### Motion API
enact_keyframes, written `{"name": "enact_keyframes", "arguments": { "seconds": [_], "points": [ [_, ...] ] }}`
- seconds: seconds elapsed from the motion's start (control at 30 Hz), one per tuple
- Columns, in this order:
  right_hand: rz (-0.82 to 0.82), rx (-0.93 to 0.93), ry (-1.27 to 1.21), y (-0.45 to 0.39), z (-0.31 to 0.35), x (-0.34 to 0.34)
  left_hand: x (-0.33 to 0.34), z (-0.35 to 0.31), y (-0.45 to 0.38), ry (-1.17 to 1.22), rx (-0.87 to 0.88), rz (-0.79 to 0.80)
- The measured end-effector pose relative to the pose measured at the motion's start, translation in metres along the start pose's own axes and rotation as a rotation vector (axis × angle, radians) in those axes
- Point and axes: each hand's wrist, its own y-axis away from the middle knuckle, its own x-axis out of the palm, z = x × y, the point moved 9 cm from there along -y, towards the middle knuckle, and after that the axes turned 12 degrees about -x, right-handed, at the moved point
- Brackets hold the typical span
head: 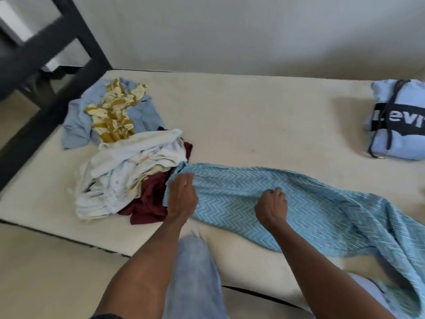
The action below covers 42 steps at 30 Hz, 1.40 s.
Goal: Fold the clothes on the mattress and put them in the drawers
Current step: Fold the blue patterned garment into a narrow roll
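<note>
Turquoise zigzag-print cloth, the garment [299,203] being folded, is lying along the mattress [253,123] with its long axis running from the left hand [182,199] out past the right hand [271,207] and off the near edge. The left hand is pressing its bunched end with fingers nearly straight; the right hand is gripping a fold with curled fingers. Most of the cloth is trailing beyond the right hand, so that hand is likely the nearer one for gathering it.
</note>
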Motion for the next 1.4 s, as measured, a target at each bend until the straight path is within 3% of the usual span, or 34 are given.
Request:
{"name": "enact_keyframes", "arguments": {
  "seconds": [0.07,0.13,0.23,0.3,0.4,0.6,0.73,0.8,0.9,0.97,1.13,1.23,1.3,1.33,1.4],
  "points": [
    [-0.044,-0.125,0.01,-0.007,0.047,0.005,-0.034,0.047,-0.01,-0.042,-0.154,-0.139],
    [-0.026,-0.303,-0.054,-0.012,0.102,0.016,-0.049,0.102,-0.018,-0.006,-0.288,-0.165],
    [0.071,-0.367,-0.125,-0.013,0.155,0.035,-0.024,0.158,-0.026,0.19,-0.355,0.064],
    [0.083,-0.357,-0.121,-0.013,0.18,0.045,-0.001,0.173,-0.023,0.163,-0.391,0.241],
    [0.061,-0.328,-0.088,-0.012,0.2,0.055,0.008,0.174,-0.03,0.058,-0.405,0.256],
    [0.064,-0.3,-0.008,-0.014,0.212,0.064,-0.018,0.174,-0.052,-0.042,-0.253,0.075],
    [0.188,-0.319,0.026,-0.013,0.217,0.077,-0.053,0.199,-0.078,0.037,-0.261,-0.084],
    [0.217,-0.31,0.04,-0.015,0.218,0.079,-0.083,0.227,-0.092,0.117,-0.433,-0.218],
    [0.229,-0.298,0.062,-0.018,0.217,0.08,-0.136,0.271,-0.106,0.244,-0.84,-0.448],
    [0.221,-0.293,0.073,-0.018,0.219,0.08,-0.148,0.281,-0.112,0.23,-0.959,-0.473],
    [0.131,-0.289,-0.028,-0.014,0.22,0.072,-0.058,0.233,-0.101,-0.133,-0.573,0.013],
    [0.072,-0.333,-0.051,-0.013,0.214,0.064,-0.045,0.181,-0.063,-0.162,-0.474,-0.094],
    [0.025,-0.366,-0.015,-0.01,0.205,0.057,-0.034,0.134,-0.043,-0.067,-0.266,-0.164],
    [0.018,-0.385,0.005,-0.009,0.201,0.057,-0.027,0.119,-0.038,0.024,-0.232,-0.122],
    [0.034,-0.417,0.004,-0.007,0.191,0.057,0.002,0.113,-0.031,0.152,-0.43,0.131]
  ]
}}
